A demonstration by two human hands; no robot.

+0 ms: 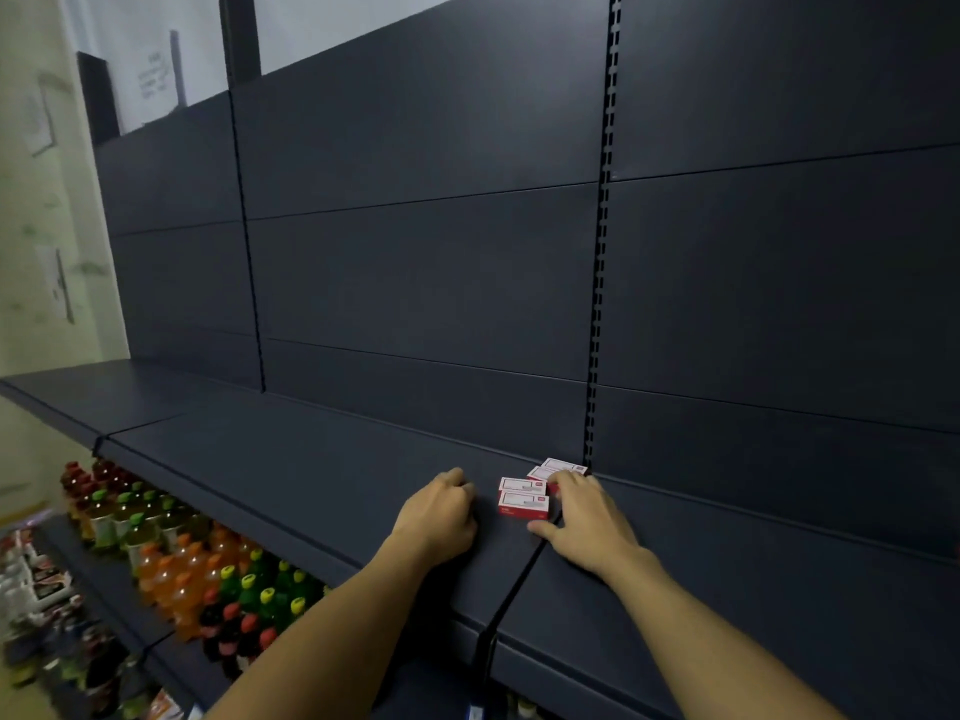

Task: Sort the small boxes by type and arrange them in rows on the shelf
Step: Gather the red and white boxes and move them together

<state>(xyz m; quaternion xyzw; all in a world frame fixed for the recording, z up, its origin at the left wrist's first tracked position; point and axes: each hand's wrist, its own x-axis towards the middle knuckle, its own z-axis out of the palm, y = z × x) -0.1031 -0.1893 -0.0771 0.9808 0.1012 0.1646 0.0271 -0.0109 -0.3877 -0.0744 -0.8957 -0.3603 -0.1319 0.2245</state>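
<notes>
Boxes [524,498]: we see 4 red/white on shelf [311,475], near back panel.
L hand [439,514]: our fingers curled, fist on shelf, empty.
R hand [584,519]: fingers spread over rear boxes; grip unclear.

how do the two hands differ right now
The left hand is curled into a loose fist on bare shelf, touching no box. The right hand lies flatter, fingers spread, its fingertips on the red and white boxes. Both rest on the same dark shelf, either side of the boxes.
</notes>
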